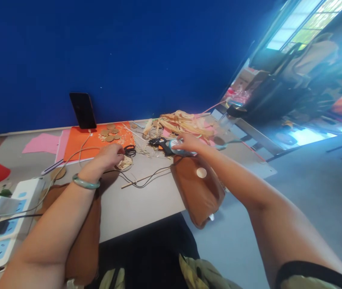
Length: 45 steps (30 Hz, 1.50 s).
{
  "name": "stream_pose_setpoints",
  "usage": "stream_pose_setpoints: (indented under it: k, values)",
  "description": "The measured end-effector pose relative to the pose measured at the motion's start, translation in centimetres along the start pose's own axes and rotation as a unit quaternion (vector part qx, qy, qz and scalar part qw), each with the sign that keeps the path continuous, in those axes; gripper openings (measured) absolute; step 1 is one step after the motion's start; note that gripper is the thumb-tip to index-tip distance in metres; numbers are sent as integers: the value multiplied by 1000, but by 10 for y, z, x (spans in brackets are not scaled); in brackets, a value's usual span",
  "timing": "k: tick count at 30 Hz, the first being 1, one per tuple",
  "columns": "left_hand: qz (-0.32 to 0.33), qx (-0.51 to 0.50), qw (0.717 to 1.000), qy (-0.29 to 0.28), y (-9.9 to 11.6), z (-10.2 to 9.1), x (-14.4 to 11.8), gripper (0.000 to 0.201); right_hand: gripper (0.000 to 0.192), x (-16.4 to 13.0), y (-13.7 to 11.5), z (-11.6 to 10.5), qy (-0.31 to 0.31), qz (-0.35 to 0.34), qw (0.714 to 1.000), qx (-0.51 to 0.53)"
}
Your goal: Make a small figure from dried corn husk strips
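Observation:
My left hand [110, 155], with a pale green bangle on its wrist, rests on the table with fingers bent down onto a small round piece [125, 163] with pale straw-like strips on it. Black-handled scissors [130, 151] lie just beyond those fingertips. To the right, my right hand [188, 143] is closed around a light-blue and black glue gun [171, 146], its tip pointing left. A black cord [142, 186] loops over the table between both hands, crossing a thin wooden stick [129, 185].
Round wooden discs [110, 133] lie on orange paper [77, 144]. Behind the glue gun is a pile of straw-coloured strips [183, 122]. A phone [83, 110] leans on the blue partition [147, 56]. Brown cushions [196, 192] overhang the front edge; a power strip [19, 208] stands left.

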<state>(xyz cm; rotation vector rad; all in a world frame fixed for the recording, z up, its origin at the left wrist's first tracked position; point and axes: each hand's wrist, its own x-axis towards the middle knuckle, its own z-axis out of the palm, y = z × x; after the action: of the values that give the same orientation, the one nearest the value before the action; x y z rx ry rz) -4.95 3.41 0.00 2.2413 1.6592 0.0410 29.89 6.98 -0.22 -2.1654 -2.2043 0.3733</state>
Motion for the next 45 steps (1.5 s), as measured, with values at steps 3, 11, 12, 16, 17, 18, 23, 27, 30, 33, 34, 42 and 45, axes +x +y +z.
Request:
stream_pose_setpoints:
  k: [3, 11, 12, 16, 17, 18, 23, 27, 30, 33, 34, 42, 45]
  values:
    - [6, 30, 999, -16, 3, -1, 0, 28, 67, -1, 2, -2, -13, 5, 1000, -14]
    - [5, 62, 996, -59, 14, -1, -3, 24, 53, -21, -34, -22, 66, -88, 993, -51]
    - [2, 64, 996, -58, 15, -1, -4, 24, 49, -25, -43, -22, 32, -112, 992, -46]
    - [-2, 87, 994, -69, 13, 2, -2, 21, 27, -36, -78, -12, -95, -242, 963, -72]
    - [-1, 93, 993, -70, 11, 3, -1, 20, 25, -36, -84, -8, -108, -263, 955, -85]
    - [0, 96, 993, -66, 10, 4, 0, 20, 24, -35, -88, -4, -115, -274, 950, -98]
    - [-9, 69, 997, -18, 6, 3, -1, 25, 27, -26, -98, 14, -126, -276, 943, -136]
    - [-10, 50, 998, -23, 4, 1, 0, 24, 30, -22, -101, 20, -149, -274, 941, -133]
    - [6, 46, 998, -44, 3, 2, 2, 25, 35, -18, -103, 15, -171, -272, 939, -119]
    - [16, 68, 995, -66, 5, 5, 3, 27, 34, -13, -111, 4, -158, -258, 947, -108]
    - [15, 75, 995, -71, 5, 6, 4, 27, 32, -10, -116, 2, -141, -247, 953, -108]
    - [-21, 30, 998, -50, 4, 9, 5, 17, 22, -13, -153, 2, -64, -241, 967, -44]
    - [-32, -124, 992, -19, 3, 5, 3, 15, 18, -16, -154, 9, -54, -263, 962, 51]
